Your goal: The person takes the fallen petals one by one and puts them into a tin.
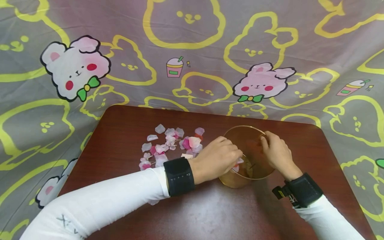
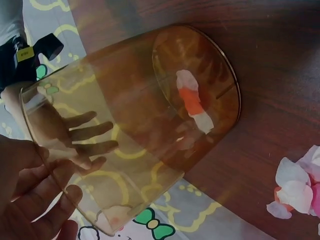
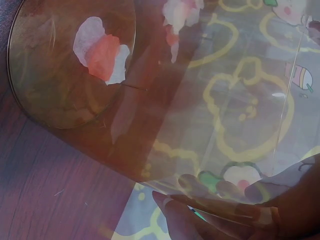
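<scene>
Amber and see-through, the container (image 1: 244, 136) stands right of centre on the reddish-brown desk (image 1: 120, 133) in my head view, its round mouth facing up. I have the right hand (image 1: 279, 151) on the right side of the rim (image 1: 272, 173), its fingers grasping the wall there; the left wrist view shows some of them through the tinted plastic. The left hand (image 1: 220, 156) is at the rim's opposite side, its fingers bent over the edge; I cannot tell whether they pinch anything.

Inside the container, I see a small cluster of petals (image 2: 191, 101), orange between two pale ones, lying at the bottom. To the left of the container, a loose scatter of flower pieces (image 1: 161, 159) in white, pale lilac, pink and magenta lies on the desk, partly behind the left hand.

Both arms wear white sleeves (image 1: 105, 200), each with a black wristband (image 1: 179, 176) near the hand. Behind the desk I see a grey-mauve cloth (image 1: 204, 20) printed with yellow outlines, rabbit faces and pink drink cups.
</scene>
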Action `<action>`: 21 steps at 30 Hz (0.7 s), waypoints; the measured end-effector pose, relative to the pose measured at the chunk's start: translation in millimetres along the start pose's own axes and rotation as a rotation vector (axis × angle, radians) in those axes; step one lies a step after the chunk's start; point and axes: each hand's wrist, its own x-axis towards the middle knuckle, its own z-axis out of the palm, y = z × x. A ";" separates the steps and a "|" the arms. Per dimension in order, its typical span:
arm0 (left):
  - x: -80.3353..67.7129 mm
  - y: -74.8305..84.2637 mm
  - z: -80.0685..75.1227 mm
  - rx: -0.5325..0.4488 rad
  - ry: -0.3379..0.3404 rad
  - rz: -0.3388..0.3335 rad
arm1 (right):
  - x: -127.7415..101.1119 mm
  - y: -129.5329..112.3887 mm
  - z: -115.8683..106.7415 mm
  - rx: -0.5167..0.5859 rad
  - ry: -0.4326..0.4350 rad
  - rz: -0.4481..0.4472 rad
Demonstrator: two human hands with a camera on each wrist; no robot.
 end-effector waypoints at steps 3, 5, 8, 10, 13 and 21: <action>0.3 2.3 1.2 0.006 -0.036 -0.006 | 0.1 0.5 0.2 0.001 0.002 -0.003; 0.6 3.2 1.1 0.000 -0.057 -0.013 | 0.2 1.0 0.4 0.003 0.002 -0.005; 0.3 3.3 -0.1 -0.028 -0.077 -0.022 | 0.2 1.4 0.7 0.005 0.004 -0.009; -0.4 2.6 -0.9 -0.047 -0.073 -0.024 | 0.3 1.5 0.9 0.007 0.005 -0.011; -1.3 -0.1 -3.0 -0.066 -0.053 -0.031 | 0.5 1.6 1.0 0.007 0.005 -0.009; -10.6 -21.1 -15.3 -0.121 -0.005 -0.113 | 0.9 1.9 1.7 0.004 0.004 -0.008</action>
